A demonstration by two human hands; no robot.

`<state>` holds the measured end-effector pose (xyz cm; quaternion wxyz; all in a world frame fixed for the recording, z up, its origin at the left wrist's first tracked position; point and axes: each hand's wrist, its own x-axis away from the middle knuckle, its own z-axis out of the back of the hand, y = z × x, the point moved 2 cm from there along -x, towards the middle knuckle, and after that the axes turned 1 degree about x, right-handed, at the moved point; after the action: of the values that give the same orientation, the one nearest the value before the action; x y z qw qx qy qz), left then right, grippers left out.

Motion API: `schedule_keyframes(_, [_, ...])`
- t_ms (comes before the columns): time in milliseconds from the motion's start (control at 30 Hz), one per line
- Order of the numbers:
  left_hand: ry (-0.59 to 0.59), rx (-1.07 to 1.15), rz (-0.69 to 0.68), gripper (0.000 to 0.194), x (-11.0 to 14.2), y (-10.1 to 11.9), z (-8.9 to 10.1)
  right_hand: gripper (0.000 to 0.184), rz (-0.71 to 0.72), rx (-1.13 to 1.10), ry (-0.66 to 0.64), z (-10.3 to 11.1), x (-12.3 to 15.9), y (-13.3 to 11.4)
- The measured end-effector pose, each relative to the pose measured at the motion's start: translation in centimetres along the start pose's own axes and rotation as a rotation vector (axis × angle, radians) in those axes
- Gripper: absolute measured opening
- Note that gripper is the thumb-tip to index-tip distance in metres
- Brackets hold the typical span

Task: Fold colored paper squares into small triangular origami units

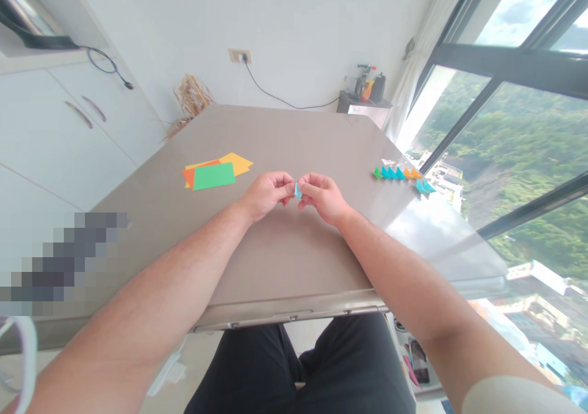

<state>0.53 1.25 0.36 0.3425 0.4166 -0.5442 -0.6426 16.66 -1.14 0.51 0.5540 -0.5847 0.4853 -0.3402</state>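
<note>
1. Paper [297, 191], small, blue and folded, sits pinched in the fingertips of the left hand [272, 195] and the right hand [324, 196], between the counter's [294, 248] near and far edges. Fingers cover part of it, so its exact shape is hard to make out.
2. A blocky patch [68, 255] hides part of the counter's left edge.
3. A wide stretch of counter separates the hands from the near edge, another the right hand from the row [392, 173] by the right edge.
4. Toward the left edge: one green sheet [214, 176], on top; orange [188, 178] and yellow [239, 164] beneath, overlap hiding their count.
5. That row shows six peaks: one green, three blue, two orange, too small to separate surely. Larger blue folds [425, 186] lie just nearer.
</note>
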Motion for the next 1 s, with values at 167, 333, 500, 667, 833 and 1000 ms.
schedule_keyframes(167, [-0.015, 0.003, 0.003, 0.039, -0.05, 0.09, -0.04, 0.022, 0.021, 0.041, 0.029, 0.03, 0.11, -0.21])
schedule_keyframes(333, [-0.053, 0.025, 0.035, 0.039, -0.06, 0.03, -0.13, 0.026, 0.050, 0.094, -0.050, 0.26, 0.06, -0.16])
schedule_keyframes(500, [-0.029, 0.039, 0.042, 0.036, -0.07, 0.05, -0.07, 0.026, 0.041, 0.109, 0.034, 0.39, -0.05, 0.06])
schedule_keyframes(667, [-0.039, 0.028, 0.019, 0.033, -0.01, 0.09, -0.20, 0.024, 0.024, 0.130, 0.025, 0.27, -0.07, -0.09])
schedule_keyframes(833, [-0.037, 0.012, 0.018, 0.033, -0.13, -0.16, -0.06, 0.025, 0.023, 0.101, -0.011, 0.06, -0.08, -0.01])
schedule_keyframes(1000, [0.006, 0.062, -0.005, 0.038, -0.29, -0.22, 0.34, 0.029, -0.025, 0.029, 0.061, 0.18, 0.09, -0.20])
